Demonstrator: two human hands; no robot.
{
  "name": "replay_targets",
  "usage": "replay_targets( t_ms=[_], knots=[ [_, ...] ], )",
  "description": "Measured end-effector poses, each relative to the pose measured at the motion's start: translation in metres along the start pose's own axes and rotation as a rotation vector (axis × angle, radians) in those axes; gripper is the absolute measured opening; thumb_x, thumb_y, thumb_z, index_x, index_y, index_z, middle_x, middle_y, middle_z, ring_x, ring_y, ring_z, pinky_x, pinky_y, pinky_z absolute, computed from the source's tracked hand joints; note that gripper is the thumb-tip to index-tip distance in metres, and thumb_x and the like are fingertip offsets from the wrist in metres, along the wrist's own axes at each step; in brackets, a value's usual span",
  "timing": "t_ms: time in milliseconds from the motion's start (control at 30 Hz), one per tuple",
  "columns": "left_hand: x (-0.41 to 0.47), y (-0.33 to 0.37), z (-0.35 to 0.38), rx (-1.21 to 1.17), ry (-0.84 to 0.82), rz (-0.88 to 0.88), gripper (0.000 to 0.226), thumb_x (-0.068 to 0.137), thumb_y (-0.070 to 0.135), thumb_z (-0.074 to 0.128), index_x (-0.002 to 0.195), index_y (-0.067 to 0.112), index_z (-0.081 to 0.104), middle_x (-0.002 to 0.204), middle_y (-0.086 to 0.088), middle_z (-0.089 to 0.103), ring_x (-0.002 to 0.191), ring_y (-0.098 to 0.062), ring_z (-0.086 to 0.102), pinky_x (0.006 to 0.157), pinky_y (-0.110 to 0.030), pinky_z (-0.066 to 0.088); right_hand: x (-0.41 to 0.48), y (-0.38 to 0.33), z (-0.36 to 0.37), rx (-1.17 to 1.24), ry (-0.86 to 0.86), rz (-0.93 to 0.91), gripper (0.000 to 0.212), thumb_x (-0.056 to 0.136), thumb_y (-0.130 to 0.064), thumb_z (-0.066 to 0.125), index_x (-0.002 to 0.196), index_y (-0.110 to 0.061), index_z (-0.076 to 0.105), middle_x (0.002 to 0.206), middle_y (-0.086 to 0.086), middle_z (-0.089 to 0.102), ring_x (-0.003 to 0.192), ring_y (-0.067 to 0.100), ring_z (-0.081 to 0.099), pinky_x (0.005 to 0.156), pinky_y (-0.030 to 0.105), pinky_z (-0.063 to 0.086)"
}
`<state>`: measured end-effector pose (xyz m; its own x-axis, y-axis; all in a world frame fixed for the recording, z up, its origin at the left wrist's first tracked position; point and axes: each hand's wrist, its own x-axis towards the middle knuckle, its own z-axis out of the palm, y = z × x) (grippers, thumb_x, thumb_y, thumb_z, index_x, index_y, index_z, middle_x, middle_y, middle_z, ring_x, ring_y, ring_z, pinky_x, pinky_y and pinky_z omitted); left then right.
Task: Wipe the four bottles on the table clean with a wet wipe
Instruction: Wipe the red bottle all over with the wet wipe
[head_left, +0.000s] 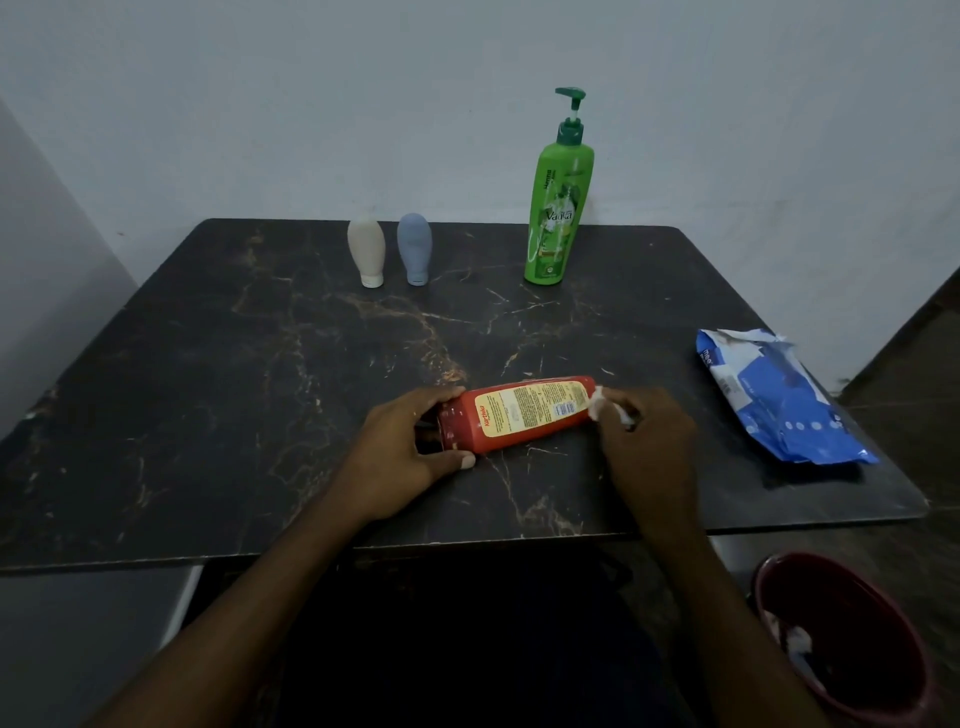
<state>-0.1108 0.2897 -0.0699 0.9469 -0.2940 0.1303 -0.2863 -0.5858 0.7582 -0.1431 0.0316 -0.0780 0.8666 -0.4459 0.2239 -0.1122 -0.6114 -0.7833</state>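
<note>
Red bottle (519, 415) gripped by left hand (400, 447); right hand (649, 441) pinches wipe (597, 403).

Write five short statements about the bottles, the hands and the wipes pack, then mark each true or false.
1. The red bottle lies on its side. True.
2. The left hand holds the wet wipe. False: the right hand holds it at the bottle's end; the left hand grips the other end.
3. The green pump bottle stands upright. True.
4. The beige bottle and the blue bottle lie flat. False: both stand cap down.
5. The wipes pack lies left of the red bottle. False: it lies to its right.
</note>
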Motion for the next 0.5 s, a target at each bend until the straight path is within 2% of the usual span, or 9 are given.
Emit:
replay_targets(
  t_ms=[67, 200, 300, 400, 500],
  knots=[
    [0.000, 0.000, 0.000, 0.001, -0.005, -0.011, 0.078, 0.076, 0.026, 0.089, 0.145, 0.031, 0.052, 0.140, 0.011, 0.055, 0.116, -0.004, 0.056, 0.087, -0.010, 0.043, 0.000, -0.001, -0.001, 0.015, 0.003, 0.025, 0.016, 0.094, -0.025, 0.065, 0.109, -0.019, 0.068, 0.109, 0.003, 0.066, 0.086, 0.004, 0.061, 0.070, 0.015, 0.047],
    [-0.001, 0.003, 0.000, -0.005, 0.003, -0.014, 0.077, 0.075, 0.024, 0.089, 0.143, 0.030, 0.054, 0.136, 0.013, 0.055, 0.113, -0.002, 0.057, 0.087, -0.010, 0.046, -0.035, -0.029, 0.028, -0.012, -0.103, -0.170, 0.021, 0.093, -0.018, 0.066, 0.114, -0.018, 0.069, 0.114, -0.004, 0.063, 0.093, 0.000, 0.058, 0.070, 0.007, 0.044],
    [-0.002, 0.002, 0.001, -0.006, 0.025, 0.017, 0.075, 0.073, 0.022, 0.092, 0.139, 0.028, 0.057, 0.132, 0.013, 0.060, 0.110, 0.003, 0.059, 0.087, -0.006, 0.049, -0.048, -0.040, 0.041, 0.016, -0.158, -0.308, 0.022, 0.093, -0.020, 0.067, 0.115, -0.016, 0.071, 0.111, -0.008, 0.062, 0.097, -0.001, 0.056, 0.078, 0.005, 0.043],
    [-0.002, 0.002, 0.000, 0.010, 0.011, 0.006, 0.077, 0.073, 0.024, 0.091, 0.141, 0.029, 0.055, 0.133, 0.014, 0.057, 0.106, 0.004, 0.058, 0.082, -0.003, 0.046, -0.030, -0.041, 0.037, -0.008, -0.148, -0.281, 0.022, 0.095, -0.021, 0.064, 0.115, -0.016, 0.070, 0.113, -0.010, 0.060, 0.095, -0.001, 0.055, 0.071, 0.003, 0.041],
    [-0.002, 0.003, -0.001, 0.019, -0.010, -0.007, 0.077, 0.076, 0.026, 0.089, 0.143, 0.029, 0.052, 0.133, 0.015, 0.054, 0.105, 0.002, 0.057, 0.082, -0.006, 0.043, -0.002, -0.027, 0.020, -0.045, -0.080, -0.173, 0.016, 0.096, -0.022, 0.062, 0.109, -0.016, 0.069, 0.111, 0.000, 0.064, 0.090, 0.004, 0.059, 0.065, 0.008, 0.042]
  ],
)
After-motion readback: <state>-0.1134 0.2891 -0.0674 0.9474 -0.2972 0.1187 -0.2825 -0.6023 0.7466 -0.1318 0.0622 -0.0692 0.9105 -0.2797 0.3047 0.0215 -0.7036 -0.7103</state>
